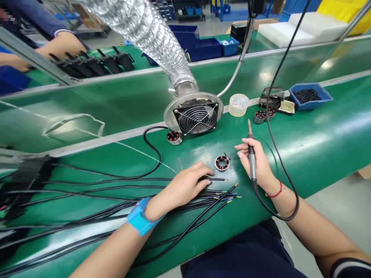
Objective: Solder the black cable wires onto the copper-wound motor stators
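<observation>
My right hand grips a soldering iron, its tip pointing up and away from me. My left hand lies low over the bench, thumb and fingers closing around a black cable whose stripped end sticks out to the right. A thin pale wire, like solder, runs into the same hand; its hold there is partly hidden. Just beyond those fingers, a small round motor stator with copper windings rests on the green bench. More black cables with bared coloured ends lie under and beside my left hand.
A fume extractor fan on a foil duct stands behind the stator. Nearby are a wound motor part, a tape roll and a blue bin of black pieces. The iron's cord loops around my right forearm. A co-worker's arm shows across the partition.
</observation>
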{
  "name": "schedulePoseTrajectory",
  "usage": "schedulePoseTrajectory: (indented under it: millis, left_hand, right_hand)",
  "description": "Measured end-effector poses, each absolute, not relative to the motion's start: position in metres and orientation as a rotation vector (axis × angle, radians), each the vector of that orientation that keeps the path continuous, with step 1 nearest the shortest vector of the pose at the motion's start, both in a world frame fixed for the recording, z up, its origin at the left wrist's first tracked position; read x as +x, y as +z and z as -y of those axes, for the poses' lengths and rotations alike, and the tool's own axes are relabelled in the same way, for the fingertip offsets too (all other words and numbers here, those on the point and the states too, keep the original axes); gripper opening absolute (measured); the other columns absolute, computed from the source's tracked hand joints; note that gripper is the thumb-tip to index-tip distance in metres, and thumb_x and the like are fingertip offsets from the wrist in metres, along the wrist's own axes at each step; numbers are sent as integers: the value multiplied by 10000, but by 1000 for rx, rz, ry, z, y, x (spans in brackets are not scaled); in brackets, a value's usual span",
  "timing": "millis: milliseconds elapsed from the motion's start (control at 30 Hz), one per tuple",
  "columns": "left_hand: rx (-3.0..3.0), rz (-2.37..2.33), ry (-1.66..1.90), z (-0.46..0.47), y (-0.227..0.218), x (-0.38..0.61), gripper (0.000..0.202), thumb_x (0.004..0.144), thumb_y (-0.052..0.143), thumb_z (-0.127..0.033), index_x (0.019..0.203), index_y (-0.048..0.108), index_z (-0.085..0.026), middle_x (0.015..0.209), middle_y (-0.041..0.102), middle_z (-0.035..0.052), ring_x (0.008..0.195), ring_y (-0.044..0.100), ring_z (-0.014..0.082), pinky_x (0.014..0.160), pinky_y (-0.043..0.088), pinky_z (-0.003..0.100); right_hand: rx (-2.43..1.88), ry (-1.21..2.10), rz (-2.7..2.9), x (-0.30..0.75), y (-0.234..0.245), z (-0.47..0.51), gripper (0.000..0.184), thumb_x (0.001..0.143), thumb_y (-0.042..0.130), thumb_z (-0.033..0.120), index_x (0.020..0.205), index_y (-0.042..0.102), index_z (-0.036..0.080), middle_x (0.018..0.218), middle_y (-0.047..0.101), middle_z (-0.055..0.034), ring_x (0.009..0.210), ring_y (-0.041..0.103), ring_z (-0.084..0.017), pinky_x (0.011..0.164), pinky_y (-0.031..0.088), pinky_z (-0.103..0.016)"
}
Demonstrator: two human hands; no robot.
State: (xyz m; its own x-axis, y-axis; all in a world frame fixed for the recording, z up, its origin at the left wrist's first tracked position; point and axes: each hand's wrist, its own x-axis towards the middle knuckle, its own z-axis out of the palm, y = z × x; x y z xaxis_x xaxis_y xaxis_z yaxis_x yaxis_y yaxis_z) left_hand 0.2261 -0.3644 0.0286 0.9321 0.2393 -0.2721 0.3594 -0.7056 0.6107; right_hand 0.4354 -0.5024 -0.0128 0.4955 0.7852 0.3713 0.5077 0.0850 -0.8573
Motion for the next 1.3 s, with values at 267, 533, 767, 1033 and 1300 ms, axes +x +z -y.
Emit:
schedulePoseTrajectory:
  millis: [267,533,767,1033,1300]
  left_hand:
    - [2156,-560,1,360,33,229,177,919,497,-328,915,587,-176,800,579,20,721,520,168,683,422,305]
    - [1707,-621,252,349,36,220,207,821,680,-375,855,680,-171,697,527,-9,664,471,126,624,381,255]
    - [1614,-577,226,354,36,219,181,822,697,-355,808,642,-183,628,432,-50,585,366,97,555,328,225]
    - [1559,-468,323,365,36,220,230,932,594,-406,862,637,-191,758,519,-23,634,440,99,592,369,231]
    - [1766,-592,359,375,42,228,285,964,486,-325,725,544,-183,695,521,-19,631,456,110,612,379,247]
  right_hand:
    - [-1539,407,1274,408,23,503,431,917,550,146,1318,434,253,1112,675,-60,875,675,-144,844,569,-353]
    - [-1271,631,1047,366,35,480,450,881,566,139,1284,417,273,979,646,0,816,655,-112,785,572,-286]
    - [-1163,727,942,364,37,479,413,876,604,139,1236,444,263,925,656,12,827,650,-107,793,556,-273]
    - [-1010,1075,732,367,31,479,411,835,627,178,1183,421,250,814,637,53,627,582,-72,584,515,-199]
    - [-1060,883,866,361,18,481,513,841,642,133,1268,401,282,903,597,39,682,626,-65,558,521,-161]
